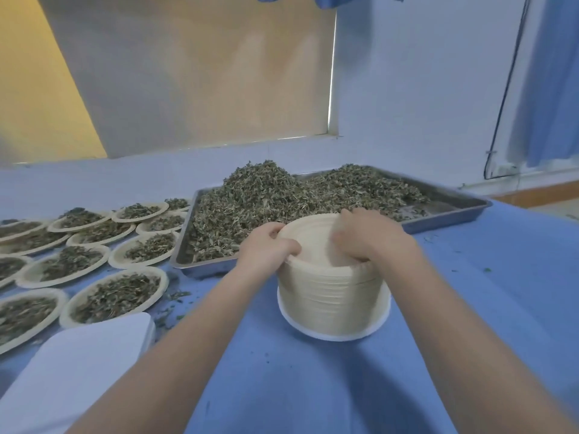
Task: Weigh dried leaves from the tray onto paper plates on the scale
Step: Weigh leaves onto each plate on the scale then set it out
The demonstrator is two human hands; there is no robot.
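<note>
Plates (332, 296), cream, stacked tall; both hands (268, 247) grip the top.

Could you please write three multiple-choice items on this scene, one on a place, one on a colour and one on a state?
1. Where are the filled plates?
A. left of the tray
B. right of the tray
C. on the plate stack

2. What colour is the table cover?
A. red
B. blue
C. black

3. What is the left hand doing?
A. lying flat on the table
B. scooping leaves
C. gripping the stack's top rim

Answers:
1 A, the filled plates lie spread on the table to the tray's left.
2 B, the cover shows blue all around the stack.
3 C, its fingers curl over the top plate's edge, while the right hand reaches into the top plate.
</note>
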